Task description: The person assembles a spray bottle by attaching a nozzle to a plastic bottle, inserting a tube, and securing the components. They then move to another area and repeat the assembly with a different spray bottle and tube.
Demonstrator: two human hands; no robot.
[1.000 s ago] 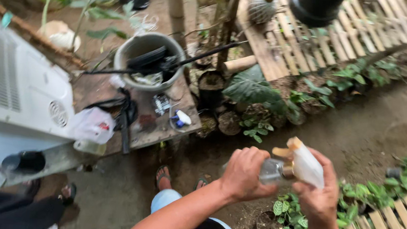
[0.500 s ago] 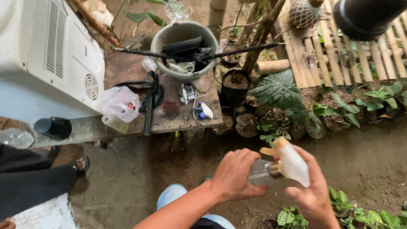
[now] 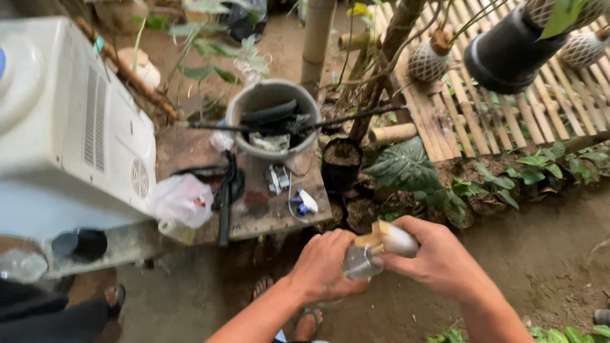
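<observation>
Head view: your left hand (image 3: 322, 269) clamps a small clear bottle (image 3: 360, 260); your right hand (image 3: 438, 260) grips its pale top (image 3: 394, 240). Likely light, slippery; hold the body.

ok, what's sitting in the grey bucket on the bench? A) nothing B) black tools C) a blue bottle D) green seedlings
B: the bucket holds dark, tool-like items, with a long black rod lying across its rim; the hands are away from it, both on a small clear bottle.
</observation>
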